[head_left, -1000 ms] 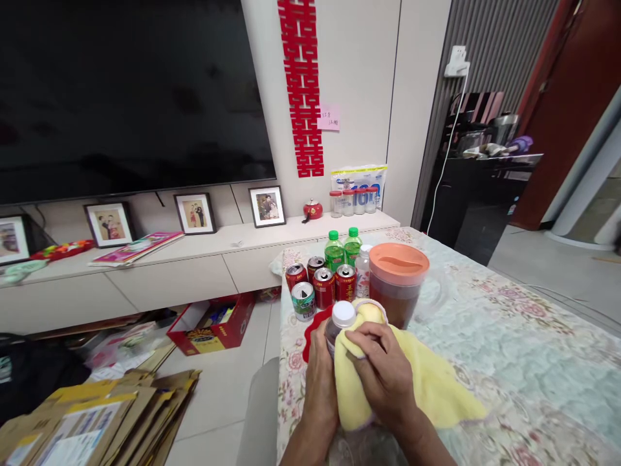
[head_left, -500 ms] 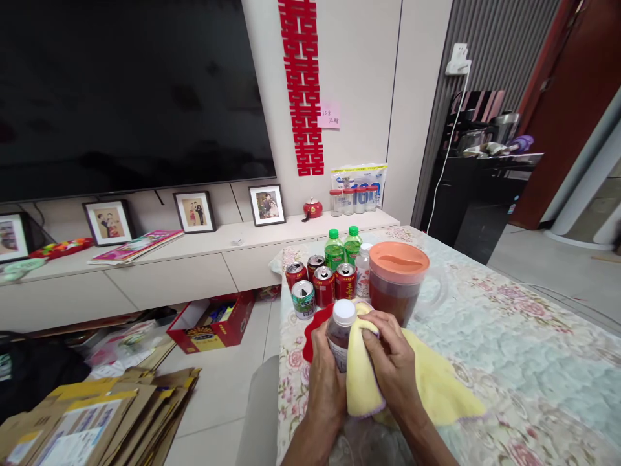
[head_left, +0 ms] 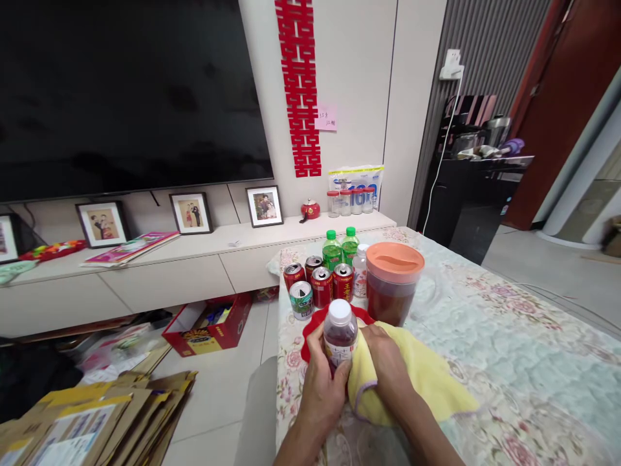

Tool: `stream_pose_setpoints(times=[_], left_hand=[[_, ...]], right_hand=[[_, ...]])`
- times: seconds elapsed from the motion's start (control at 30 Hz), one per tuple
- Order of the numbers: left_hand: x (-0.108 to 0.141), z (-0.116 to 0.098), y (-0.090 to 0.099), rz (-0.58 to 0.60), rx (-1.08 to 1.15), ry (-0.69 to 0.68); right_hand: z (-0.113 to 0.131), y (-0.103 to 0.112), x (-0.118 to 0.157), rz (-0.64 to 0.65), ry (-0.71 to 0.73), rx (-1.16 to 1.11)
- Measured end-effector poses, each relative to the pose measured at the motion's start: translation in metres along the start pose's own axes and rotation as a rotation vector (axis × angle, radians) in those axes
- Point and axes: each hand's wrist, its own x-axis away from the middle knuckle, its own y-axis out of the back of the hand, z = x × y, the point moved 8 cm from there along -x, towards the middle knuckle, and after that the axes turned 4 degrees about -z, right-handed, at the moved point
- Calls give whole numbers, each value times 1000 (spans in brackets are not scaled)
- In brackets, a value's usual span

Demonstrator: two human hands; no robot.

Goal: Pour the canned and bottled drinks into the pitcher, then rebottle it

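My left hand (head_left: 324, 382) is wrapped round a clear plastic bottle (head_left: 340, 333) with a white cap, a printed label and dark contents, held upright over the front of the table. Pressed to the bottle's right side is a yellow cloth (head_left: 417, 369) with a purple edge. My right hand (head_left: 385, 356) grips part of that cloth, its fingertips hidden in the folds; the rest spreads over the table. Behind the bottle lies a red scalloped tray (head_left: 310, 330), partly covered by the bottle and cloth.
Beyond the tray stand several drink cans (head_left: 322, 287), two green-capped bottles (head_left: 332, 251), another white-capped bottle (head_left: 360, 272) and a jug (head_left: 394, 285) with an orange lid. A floral cloth covers the table (head_left: 485, 343). Flattened cardboard (head_left: 116, 414) and a red box (head_left: 208, 327) are on the floor.
My right hand has moved down and away from the bottle's cap with the cloth, from its upper part to its lower right side. More of the bottle's label and the red tray now shows.
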Motion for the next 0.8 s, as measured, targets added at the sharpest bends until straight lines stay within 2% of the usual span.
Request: stream_pose_setpoints(times=[0.07,0.17,0.4,0.53,0.67,0.8], left_hand=[[-1,0,1,-20,-42,19],[-3,-4,3,-59,-112,-22],[-6,-7,6,-106,-119,-80],[-6,-9,6,-105,-79,-61],[-6,-10,1,-70,-1,-19],[-4,-9,0,-36,-9,-5]], right_hand=[[2,0,1,-6,7,11],[9,5,2,-56,49,-27],[41,37,10,-240,266,-189],[58,36,18,-243,367,-220],[50,26,16,-271,302,-172],[34,18,8,-231,212,-141]])
